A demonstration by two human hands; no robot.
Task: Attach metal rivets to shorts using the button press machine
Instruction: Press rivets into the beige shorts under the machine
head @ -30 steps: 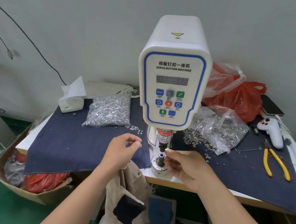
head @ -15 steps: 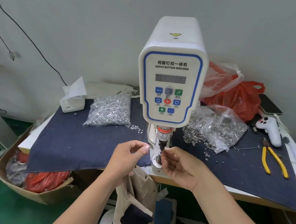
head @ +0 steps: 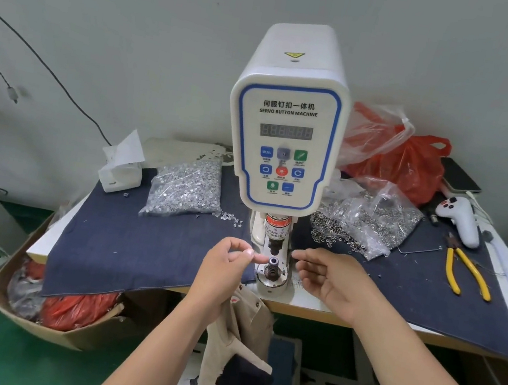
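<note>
The white servo button machine (head: 285, 124) stands at the table's front middle, with its lower die (head: 272, 263) bare below the punch. My left hand (head: 222, 265) is just left of the die, thumb and forefinger pinched together on what seems to be a small rivet, too small to make out. To the right of the die, my right hand (head: 330, 277) has loosely curled fingers and holds nothing. The beige shorts (head: 240, 333) hang below the table edge under my left wrist.
A clear bag of silver rivets (head: 185, 186) lies left of the machine and an opened bag of metal rings (head: 372, 216) right of it, both on a dark blue cloth (head: 137, 247). Yellow pliers (head: 466, 272), a white controller (head: 460, 218) and red bags (head: 413, 166) are at the right.
My right hand has drawn back to the right, off the die it was touching. My left hand stays pinched and has come closer to the die.
</note>
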